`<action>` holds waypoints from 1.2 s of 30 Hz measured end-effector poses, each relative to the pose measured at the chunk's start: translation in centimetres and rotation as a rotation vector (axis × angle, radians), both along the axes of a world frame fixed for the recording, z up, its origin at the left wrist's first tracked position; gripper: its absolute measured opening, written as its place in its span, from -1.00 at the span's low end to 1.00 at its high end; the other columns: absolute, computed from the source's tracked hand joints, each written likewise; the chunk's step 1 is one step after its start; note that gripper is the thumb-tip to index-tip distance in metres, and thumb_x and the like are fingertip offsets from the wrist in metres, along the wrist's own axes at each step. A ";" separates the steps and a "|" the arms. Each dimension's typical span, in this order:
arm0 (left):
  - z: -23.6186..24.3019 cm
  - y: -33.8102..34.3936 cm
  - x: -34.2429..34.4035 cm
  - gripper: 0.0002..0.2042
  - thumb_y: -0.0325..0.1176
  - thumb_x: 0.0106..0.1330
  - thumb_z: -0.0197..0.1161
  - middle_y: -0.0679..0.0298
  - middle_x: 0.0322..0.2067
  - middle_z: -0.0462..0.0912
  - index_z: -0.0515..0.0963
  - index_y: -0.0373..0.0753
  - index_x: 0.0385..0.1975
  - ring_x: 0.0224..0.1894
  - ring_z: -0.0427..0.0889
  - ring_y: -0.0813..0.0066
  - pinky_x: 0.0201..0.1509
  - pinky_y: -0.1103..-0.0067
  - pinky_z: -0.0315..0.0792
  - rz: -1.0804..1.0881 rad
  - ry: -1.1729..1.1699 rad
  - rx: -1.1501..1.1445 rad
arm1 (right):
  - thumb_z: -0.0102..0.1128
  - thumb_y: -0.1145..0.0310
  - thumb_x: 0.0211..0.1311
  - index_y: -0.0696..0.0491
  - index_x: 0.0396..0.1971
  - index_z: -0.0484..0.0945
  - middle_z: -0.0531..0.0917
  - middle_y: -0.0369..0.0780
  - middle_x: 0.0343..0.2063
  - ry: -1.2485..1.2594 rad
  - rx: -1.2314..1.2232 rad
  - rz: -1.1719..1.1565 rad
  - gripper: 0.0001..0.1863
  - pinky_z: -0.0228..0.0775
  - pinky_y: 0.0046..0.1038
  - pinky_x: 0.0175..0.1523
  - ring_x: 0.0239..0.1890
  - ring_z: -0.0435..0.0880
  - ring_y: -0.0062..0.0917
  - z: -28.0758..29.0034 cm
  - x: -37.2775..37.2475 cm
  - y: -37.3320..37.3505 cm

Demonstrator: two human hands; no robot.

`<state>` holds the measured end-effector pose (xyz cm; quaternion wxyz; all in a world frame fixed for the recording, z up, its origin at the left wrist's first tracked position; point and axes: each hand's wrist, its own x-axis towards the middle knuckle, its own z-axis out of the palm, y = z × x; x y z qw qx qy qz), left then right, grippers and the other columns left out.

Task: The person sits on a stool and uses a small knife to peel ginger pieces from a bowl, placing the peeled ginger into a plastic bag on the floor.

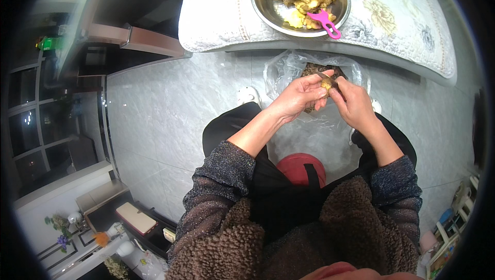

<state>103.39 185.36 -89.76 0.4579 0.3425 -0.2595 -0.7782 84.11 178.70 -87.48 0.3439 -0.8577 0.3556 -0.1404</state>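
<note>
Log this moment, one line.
left hand: holds ginger piece; right hand: at same piece; bowl: ginger roots, pink tool; bag: below hands

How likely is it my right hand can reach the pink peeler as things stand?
Probably yes: the pink peeler sticks out over the near rim of the bowl, seemingly uncovered, though your right hand is busy at the ginger piece.
</note>
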 end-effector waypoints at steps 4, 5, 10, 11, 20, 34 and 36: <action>0.2 -0.1 0.0 -0.47 -0.43 0.42 0.16 0.39 -0.26 0.55 0.23 -0.29 0.37 -0.41 0.47 0.67 -0.31 0.70 0.38 0.017 -0.029 -0.017 | 0.14 0.25 0.32 0.14 -0.20 0.45 0.62 0.01 -0.45 -0.080 0.038 -0.046 -0.74 0.39 -0.12 -0.32 -0.34 0.61 0.00 0.0 0.0 0.1; 0.3 -0.1 0.0 -0.47 -0.43 0.42 0.16 0.39 -0.25 0.55 0.23 -0.30 0.37 -0.41 0.47 0.67 -0.31 0.70 0.38 0.019 -0.040 -0.021 | 0.14 0.25 0.32 0.14 -0.19 0.45 0.62 0.00 -0.45 -0.103 0.023 -0.046 -0.74 0.39 -0.12 -0.32 -0.34 0.61 0.00 0.0 0.0 0.1; 0.5 -0.1 0.1 -0.47 -0.43 0.41 0.16 0.38 -0.24 0.55 0.24 -0.31 0.36 -0.41 0.47 0.68 -0.32 0.69 0.38 0.023 -0.091 -0.012 | 0.15 0.26 0.31 0.14 -0.21 0.45 0.62 -0.01 -0.45 -0.082 0.004 -0.032 -0.75 0.40 -0.13 -0.33 -0.35 0.61 0.00 -0.2 0.1 -0.1; 0.4 -0.1 0.1 -0.47 -0.43 0.40 0.17 0.38 -0.24 0.55 0.24 -0.32 0.36 -0.41 0.47 0.68 -0.32 0.69 0.38 0.019 -0.091 -0.010 | 0.15 0.26 0.31 0.14 -0.22 0.45 0.62 -0.01 -0.45 -0.079 -0.004 -0.025 -0.75 0.40 -0.13 -0.33 -0.36 0.61 0.00 -0.3 0.0 0.0; 0.4 -0.1 0.0 -0.46 -0.42 0.40 0.19 0.39 -0.28 0.55 0.25 -0.32 0.35 -0.40 0.48 0.69 -0.32 0.70 0.38 0.032 -0.074 -0.011 | 0.14 0.27 0.31 0.16 -0.24 0.45 0.62 -0.01 -0.43 -0.090 -0.029 -0.056 -0.76 0.40 -0.12 -0.34 -0.36 0.62 -0.01 -0.4 0.1 0.4; 0.4 0.0 -0.2 -0.48 -0.43 0.40 0.17 0.37 -0.22 0.55 0.25 -0.35 0.34 -0.39 0.48 0.68 -0.32 0.70 0.39 0.039 -0.053 0.013 | 0.16 0.29 0.31 0.17 -0.26 0.45 0.60 0.03 -0.46 -0.074 -0.086 -0.023 -0.77 0.38 -0.11 -0.37 -0.38 0.60 0.00 -1.1 0.1 0.6; 0.4 0.0 -0.1 -0.48 -0.43 0.41 0.17 0.37 -0.21 0.55 0.25 -0.35 0.34 -0.39 0.48 0.68 -0.32 0.70 0.39 0.040 -0.045 0.011 | 0.16 0.29 0.31 0.16 -0.26 0.45 0.60 0.02 -0.46 -0.083 -0.023 -0.069 -0.77 0.38 -0.12 -0.37 -0.39 0.60 0.00 -1.0 0.1 0.6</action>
